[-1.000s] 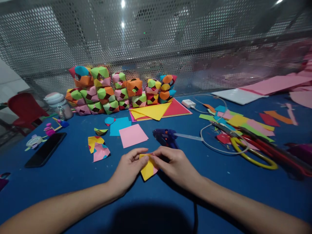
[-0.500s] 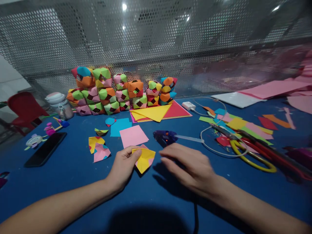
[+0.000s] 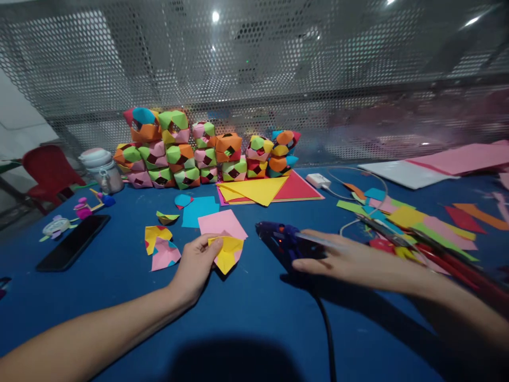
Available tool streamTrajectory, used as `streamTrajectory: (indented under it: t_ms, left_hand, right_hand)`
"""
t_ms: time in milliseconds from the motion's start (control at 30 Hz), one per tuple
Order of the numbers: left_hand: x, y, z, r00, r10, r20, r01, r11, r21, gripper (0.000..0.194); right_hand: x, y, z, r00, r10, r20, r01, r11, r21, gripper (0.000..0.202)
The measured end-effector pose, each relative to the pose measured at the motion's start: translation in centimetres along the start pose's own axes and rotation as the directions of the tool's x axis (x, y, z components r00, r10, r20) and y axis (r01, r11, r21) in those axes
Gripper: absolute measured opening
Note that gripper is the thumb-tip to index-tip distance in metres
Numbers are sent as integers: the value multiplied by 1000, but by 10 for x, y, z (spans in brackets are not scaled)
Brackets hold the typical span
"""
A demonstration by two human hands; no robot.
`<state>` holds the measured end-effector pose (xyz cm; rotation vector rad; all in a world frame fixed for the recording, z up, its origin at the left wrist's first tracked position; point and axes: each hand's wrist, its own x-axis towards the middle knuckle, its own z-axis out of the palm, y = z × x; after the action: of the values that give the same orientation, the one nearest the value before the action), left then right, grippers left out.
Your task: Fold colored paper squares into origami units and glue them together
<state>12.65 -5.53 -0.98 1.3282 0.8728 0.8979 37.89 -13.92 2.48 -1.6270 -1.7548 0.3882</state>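
My left hand pinches a folded yellow-and-pink paper piece between thumb and fingers, just above the blue table. To its right, my right hand is round the handle of a dark blue hot glue gun. A small red light shows on the gun, and a clear glue stick sticks out of its back, across the hand. Some right fingers are hidden behind the gun. A pink paper square and blue paper lie beyond my left hand. Two folded paper pieces are left of it.
Stacked paper cubes line the back before a perforated metal screen. A phone and a jar are at left. Paper strips, scissors and a white adapter lie at right. A black cord runs forward from the gun.
My right hand has moved right, from beside the folded paper to the glue gun's handle, and taken hold of it. My left hand still holds the paper. The view has shifted slightly.
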Motion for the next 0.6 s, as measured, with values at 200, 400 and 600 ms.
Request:
streamTrajectory:
  t_ms: [200,400,600]
  left_hand:
    - [0,-2,-1,999,-31,10,31,999,31,27]
    - [-2,-1,0,999,-36,18,34,992,123,22]
    - [-3,1,2,997,46,61,-59,973,223,22]
  right_hand:
    - [-11,-2,49,995,93,18,-93,995,-33,27]
    - [-20,-19,53,996,43,-75,-37,996,78,16]
    - [-32,-31,63,999,-14,-44,17,997,72,14]
